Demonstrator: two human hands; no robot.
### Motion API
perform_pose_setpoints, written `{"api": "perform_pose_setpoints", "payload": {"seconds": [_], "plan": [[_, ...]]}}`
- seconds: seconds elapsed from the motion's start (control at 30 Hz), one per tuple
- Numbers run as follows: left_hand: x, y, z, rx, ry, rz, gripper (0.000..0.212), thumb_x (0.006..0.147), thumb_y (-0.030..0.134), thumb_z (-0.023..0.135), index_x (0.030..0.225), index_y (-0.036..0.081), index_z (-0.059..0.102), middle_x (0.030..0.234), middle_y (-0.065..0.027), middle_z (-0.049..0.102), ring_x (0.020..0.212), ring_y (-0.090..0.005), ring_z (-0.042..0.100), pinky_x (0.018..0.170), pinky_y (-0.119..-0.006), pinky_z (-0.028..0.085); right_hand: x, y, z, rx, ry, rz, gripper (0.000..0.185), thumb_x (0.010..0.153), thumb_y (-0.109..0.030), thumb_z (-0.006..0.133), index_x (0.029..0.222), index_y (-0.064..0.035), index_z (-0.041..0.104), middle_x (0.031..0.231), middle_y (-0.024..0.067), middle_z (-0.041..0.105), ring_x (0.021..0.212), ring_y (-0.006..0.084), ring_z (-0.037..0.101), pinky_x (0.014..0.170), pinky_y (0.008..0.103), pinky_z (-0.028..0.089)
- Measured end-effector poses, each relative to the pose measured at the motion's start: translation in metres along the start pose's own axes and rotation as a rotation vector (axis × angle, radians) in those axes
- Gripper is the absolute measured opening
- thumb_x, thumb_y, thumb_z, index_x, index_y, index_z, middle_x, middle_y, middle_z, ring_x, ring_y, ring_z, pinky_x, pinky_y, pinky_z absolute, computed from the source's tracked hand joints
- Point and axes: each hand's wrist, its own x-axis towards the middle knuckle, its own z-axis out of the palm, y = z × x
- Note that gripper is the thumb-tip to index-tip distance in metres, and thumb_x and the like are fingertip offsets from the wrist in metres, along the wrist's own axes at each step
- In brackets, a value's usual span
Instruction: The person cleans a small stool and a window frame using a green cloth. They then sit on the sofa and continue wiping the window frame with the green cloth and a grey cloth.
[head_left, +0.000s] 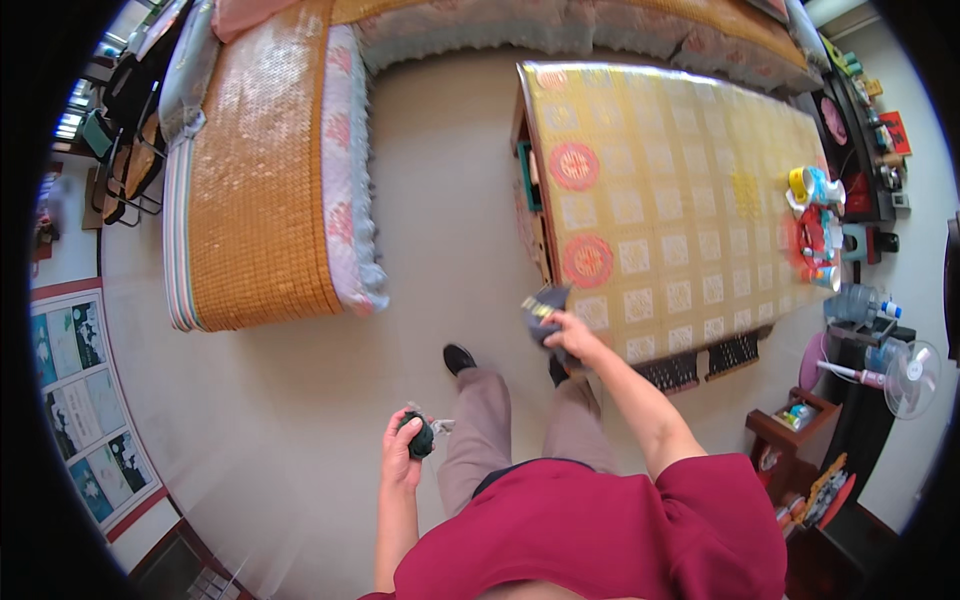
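Note:
My left hand (405, 448) is closed around a dark green bundle (418, 436), perhaps rolled cloth. A pale crumpled scrap (444, 427), perhaps plastic, sticks out beside it. In my right hand (576, 337) is a dark grey cloth item (541, 315) with yellow marks, a little blurred. This hand is at the near left corner of a low table (652, 217), whose yellow patterned cover carries red medallions. Whether the cloth item touches the table edge, I cannot tell. My fingers hide part of both held things.
On the left stands a sofa seat with a brown bamboo mat (255, 187). Cups (814, 186) and a red basket (814, 232) crowd the table's far right end. A fan (911, 379), water bottles (851, 304) and a small wooden stand (795, 420) are at the right.

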Motion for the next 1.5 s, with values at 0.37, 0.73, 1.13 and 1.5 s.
{"api": "perform_pose_setpoints", "payload": {"seconds": [0.37, 0.73, 1.13, 1.5], "plan": [[0.054, 0.215, -0.012, -0.023, 0.025, 0.197, 0.029, 0.087, 0.012, 0.07, 0.115, 0.013, 0.06, 0.1, -0.0102, 0.067, 0.084, -0.0204, 0.066, 0.057, -0.034, 0.055, 0.007, -0.202, -0.1, 1.033, 0.203, 0.022, 0.04, 0.094, -0.02, 0.064, 0.13, -0.0047, 0.056, 0.121, 0.0112, 0.065, 0.11, 0.0247, 0.063, 0.098, 0.041, 0.052], [0.157, 0.422, 0.188, -0.1, -0.086, 0.336, 0.023, 0.087, 0.01, 0.072, 0.108, 0.015, 0.063, 0.094, -0.0076, 0.07, 0.08, -0.0193, 0.069, 0.055, -0.033, 0.055, 0.174, -0.305, -0.2, 1.254, 0.098, 0.04, 0.045, 0.09, -0.021, 0.064, 0.131, -0.0051, 0.056, 0.123, 0.0145, 0.066, 0.11, 0.0261, 0.065, 0.097, 0.0448, 0.053], [0.327, 0.615, 0.294, -0.169, -0.072, 0.342, 0.025, 0.087, 0.015, 0.071, 0.109, 0.015, 0.06, 0.094, -0.0052, 0.068, 0.079, -0.0179, 0.066, 0.053, -0.033, 0.053, 0.404, -0.529, -0.349, 1.163, 0.203, -0.323, 0.039, 0.104, -0.02, 0.048, 0.14, -0.0038, 0.049, 0.131, 0.0124, 0.061, 0.121, 0.0278, 0.059, 0.107, 0.0451, 0.048], [0.45, 0.818, 0.535, -0.014, -0.277, 0.383, 0.025, 0.087, 0.017, 0.072, 0.109, 0.017, 0.062, 0.096, -0.0063, 0.07, 0.08, -0.016, 0.066, 0.054, -0.032, 0.054, 0.502, -0.714, -0.501, 1.242, 0.379, -0.405, 0.041, 0.104, -0.031, 0.055, 0.127, 0.0026, 0.059, 0.119, 0.0109, 0.067, 0.109, 0.0204, 0.064, 0.096, 0.0358, 0.053]]}}
